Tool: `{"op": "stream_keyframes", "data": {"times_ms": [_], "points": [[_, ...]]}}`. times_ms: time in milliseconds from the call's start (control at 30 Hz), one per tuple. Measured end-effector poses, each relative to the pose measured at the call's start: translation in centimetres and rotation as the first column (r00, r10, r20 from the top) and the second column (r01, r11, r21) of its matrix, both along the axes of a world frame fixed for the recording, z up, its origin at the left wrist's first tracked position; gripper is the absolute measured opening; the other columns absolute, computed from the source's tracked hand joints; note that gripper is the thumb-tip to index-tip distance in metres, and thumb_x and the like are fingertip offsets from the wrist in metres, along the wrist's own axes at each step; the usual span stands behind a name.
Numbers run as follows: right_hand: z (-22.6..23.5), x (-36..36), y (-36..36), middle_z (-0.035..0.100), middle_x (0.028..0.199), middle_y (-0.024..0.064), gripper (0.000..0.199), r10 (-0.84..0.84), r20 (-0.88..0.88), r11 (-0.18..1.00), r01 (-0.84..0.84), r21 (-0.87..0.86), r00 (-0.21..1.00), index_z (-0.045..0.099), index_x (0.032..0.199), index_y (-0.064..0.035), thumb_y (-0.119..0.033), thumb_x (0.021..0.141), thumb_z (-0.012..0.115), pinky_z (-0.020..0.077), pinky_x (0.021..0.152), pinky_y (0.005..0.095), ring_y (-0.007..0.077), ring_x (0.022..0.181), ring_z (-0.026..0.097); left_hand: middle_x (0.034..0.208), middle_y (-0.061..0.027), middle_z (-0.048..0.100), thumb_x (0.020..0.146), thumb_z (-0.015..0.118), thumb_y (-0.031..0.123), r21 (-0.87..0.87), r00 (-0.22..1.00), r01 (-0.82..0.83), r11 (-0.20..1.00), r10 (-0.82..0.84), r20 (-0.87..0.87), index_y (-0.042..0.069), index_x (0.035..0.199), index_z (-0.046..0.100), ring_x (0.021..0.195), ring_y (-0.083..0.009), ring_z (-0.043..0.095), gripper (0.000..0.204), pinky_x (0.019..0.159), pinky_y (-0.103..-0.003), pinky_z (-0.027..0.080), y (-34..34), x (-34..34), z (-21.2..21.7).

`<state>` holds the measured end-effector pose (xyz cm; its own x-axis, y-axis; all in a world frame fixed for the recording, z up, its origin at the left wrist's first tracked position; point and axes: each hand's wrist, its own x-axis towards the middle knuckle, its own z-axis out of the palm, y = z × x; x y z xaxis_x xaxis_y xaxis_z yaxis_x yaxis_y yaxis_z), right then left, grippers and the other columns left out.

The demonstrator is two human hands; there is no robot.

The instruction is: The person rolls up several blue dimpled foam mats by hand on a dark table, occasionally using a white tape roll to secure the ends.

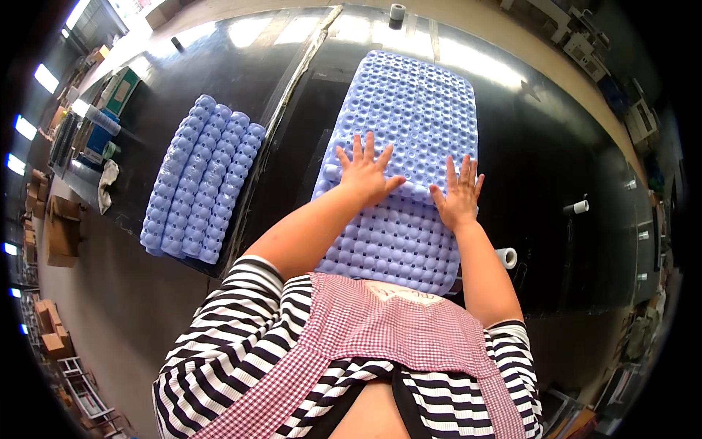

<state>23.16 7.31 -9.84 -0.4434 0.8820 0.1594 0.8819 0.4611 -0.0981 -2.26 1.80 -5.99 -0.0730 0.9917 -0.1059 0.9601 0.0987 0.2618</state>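
A lilac-blue bubbled plastic mat [409, 102] lies on the black table before me, its near part forming a raised fold or roll over the flat mat surface [395, 245] closest to my body. My left hand [365, 175] rests on the left of that fold with its fingers spread. On the fold's right edge lies my right hand [459, 196], fingers also apart and pointing away from me. Neither hand grips anything. Whether this is one folded mat or several layers I cannot tell.
Several rolled lilac mats [201, 183] lie side by side at the table's left. White rolls sit at the far edge [397, 13], on the right [578, 208] and beside my right forearm [506, 257]. A crumpled cloth [107, 184] hangs near the left table edge. Cardboard boxes [63, 230] stand beyond.
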Motion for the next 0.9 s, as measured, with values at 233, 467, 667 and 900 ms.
{"op": "stream_keyframes", "data": {"times_ms": [233,467,667,900], "points": [[-0.4,-0.9,-1.1,0.068,0.102,0.0101,0.023,0.275,-0.152,0.931,-0.224,0.287,0.949,0.072,0.109,-0.0117,-0.019,0.087,0.071,0.0491,0.084,0.0446,0.0308,0.094,0.066,0.173,-0.0214,0.009,0.096,0.055,0.066,-0.099,0.999,-0.024,0.995,0.02,-0.044,0.023,0.162,0.035,0.159,-0.0453,-0.002,0.081,0.119,-0.074,-0.001,5.7,0.2,0.5],[0.3,-2.3,-2.5,0.044,0.155,0.0216,0.065,0.127,-0.235,0.992,-0.119,0.05,0.964,0.055,0.146,-0.0112,-0.041,0.091,0.073,0.0217,0.125,0.0539,0.0377,0.15,0.035,0.133,-0.0104,0.063,0.091,0.07,0.027,0.265,0.964,0.166,0.95,-0.213,0.16,0.015,0.122,0.069,0.131,-0.0314,0.055,0.033,0.112,-0.051,0.036,5.2,-1.2,-0.8],[0.3,-3.3,1.7,0.036,0.16,0.0228,0.065,0.053,-0.258,0.998,-0.061,-0.024,0.965,0.059,0.144,-0.0165,-0.04,0.087,0.078,0.0195,0.126,0.0528,0.0388,0.153,0.026,0.121,-0.008,0.066,0.086,0.076,0.022,0.623,0.945,0.275,0.732,-0.326,-0.035,0.014,0.12,0.07,0.116,-0.0317,0.059,0.036,0.098,-0.046,0.047,2.6,-1.8,-2.8],[1.2,-2.4,1.1,0.062,0.098,0.0083,0.046,0.194,-0.406,0.972,-0.119,0.203,0.893,0.072,0.124,-0.0156,-0.019,0.079,0.082,0.0458,0.087,0.0442,0.0313,0.099,0.059,0.106,-0.0089,0.062,0.085,0.075,0.019,0.511,0.922,0.338,0.79,-0.386,-0.013,0.019,0.122,0.071,0.102,-0.0326,0.06,0.037,0.089,-0.046,0.048,3.2,-2.9,-2.6]]}}
